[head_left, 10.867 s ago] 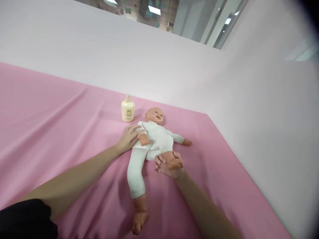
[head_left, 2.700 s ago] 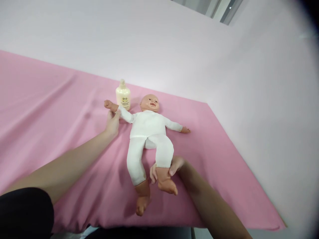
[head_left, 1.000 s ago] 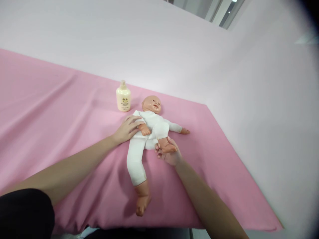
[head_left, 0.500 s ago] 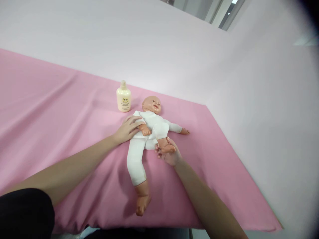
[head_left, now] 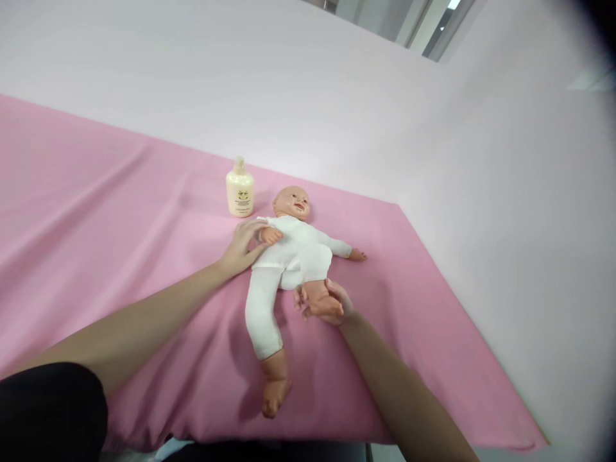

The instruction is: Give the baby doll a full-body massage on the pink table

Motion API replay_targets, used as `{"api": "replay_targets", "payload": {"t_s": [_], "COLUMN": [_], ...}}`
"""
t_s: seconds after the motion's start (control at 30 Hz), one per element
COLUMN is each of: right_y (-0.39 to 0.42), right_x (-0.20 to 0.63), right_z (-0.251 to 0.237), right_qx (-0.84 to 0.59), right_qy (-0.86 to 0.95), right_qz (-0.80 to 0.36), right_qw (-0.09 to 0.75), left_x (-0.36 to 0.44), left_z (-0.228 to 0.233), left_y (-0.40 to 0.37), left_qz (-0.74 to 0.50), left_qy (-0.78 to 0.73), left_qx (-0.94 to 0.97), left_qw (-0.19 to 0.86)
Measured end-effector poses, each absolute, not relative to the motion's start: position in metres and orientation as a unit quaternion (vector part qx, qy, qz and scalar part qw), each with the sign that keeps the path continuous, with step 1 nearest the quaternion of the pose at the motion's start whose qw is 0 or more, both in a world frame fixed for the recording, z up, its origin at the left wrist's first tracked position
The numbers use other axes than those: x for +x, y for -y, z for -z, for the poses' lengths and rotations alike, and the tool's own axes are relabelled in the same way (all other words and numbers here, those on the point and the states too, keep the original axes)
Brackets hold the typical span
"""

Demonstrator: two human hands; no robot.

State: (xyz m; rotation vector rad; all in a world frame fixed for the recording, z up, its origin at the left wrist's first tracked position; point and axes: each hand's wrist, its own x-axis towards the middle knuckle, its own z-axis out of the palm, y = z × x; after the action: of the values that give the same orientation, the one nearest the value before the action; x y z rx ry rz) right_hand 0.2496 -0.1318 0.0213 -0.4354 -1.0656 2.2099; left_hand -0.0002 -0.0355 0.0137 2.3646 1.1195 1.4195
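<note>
A baby doll (head_left: 293, 240) with a white cloth body lies on its back on a pink cloth, its head pointing away from me. My left hand (head_left: 240, 247) is curled round the doll's bent arm (head_left: 271, 235), at its side by the chest. Cupped under the ankle, my right hand (head_left: 339, 301) holds the doll's raised, bent leg (head_left: 320, 296); its fingertips show on the near side of the ankle. The doll's other leg (head_left: 262, 314) stretches towards me, and its other arm (head_left: 341, 246) reaches out to the right. Neither hand touches these two limbs.
A cream pump bottle (head_left: 240, 192) stands upright beyond my left hand, left of the doll's head. The pink cloth (head_left: 158, 256) covers the table and has folds on the left. Pale walls (head_left: 289, 83) rise behind and at the right.
The doll's held arm has moved up and back, with my left fingers now more curled round it. My right hand has brought the bent leg a little lower, towards me.
</note>
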Motion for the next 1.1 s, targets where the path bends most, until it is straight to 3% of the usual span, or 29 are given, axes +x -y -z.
{"api": "replay_targets", "payload": {"t_s": [0.23, 0.4, 0.63, 0.7, 0.87, 1.1], "right_y": [0.135, 0.128, 0.121, 0.122, 0.128, 0.125], "right_x": [0.249, 0.248, 0.246, 0.247, 0.251, 0.255], "right_z": [-0.016, -0.027, -0.036, -0.028, -0.007, -0.012], "right_qx": [-0.081, -0.052, -0.010, 0.003, 0.006, -0.066], "right_qy": [0.512, 0.573, 0.620, 0.602, 0.481, 0.363], "right_qz": [-0.849, -0.816, -0.775, -0.794, -0.867, -0.868], "right_qw": [0.099, -0.050, -0.121, -0.088, 0.132, 0.331], "left_x": [-0.010, -0.023, -0.020, -0.016, -0.009, -0.001], "left_z": [0.006, 0.023, 0.018, 0.011, 0.002, -0.012], "left_y": [0.008, -0.012, -0.008, -0.002, 0.011, 0.035], "left_qz": [-0.630, -0.668, -0.687, -0.684, -0.642, -0.488], "left_qy": [-0.458, -0.488, -0.481, -0.473, -0.449, -0.365], "left_qx": [0.570, 0.445, 0.404, 0.424, 0.568, 0.790], "left_qw": [0.262, 0.342, 0.366, 0.358, 0.254, 0.067]}}
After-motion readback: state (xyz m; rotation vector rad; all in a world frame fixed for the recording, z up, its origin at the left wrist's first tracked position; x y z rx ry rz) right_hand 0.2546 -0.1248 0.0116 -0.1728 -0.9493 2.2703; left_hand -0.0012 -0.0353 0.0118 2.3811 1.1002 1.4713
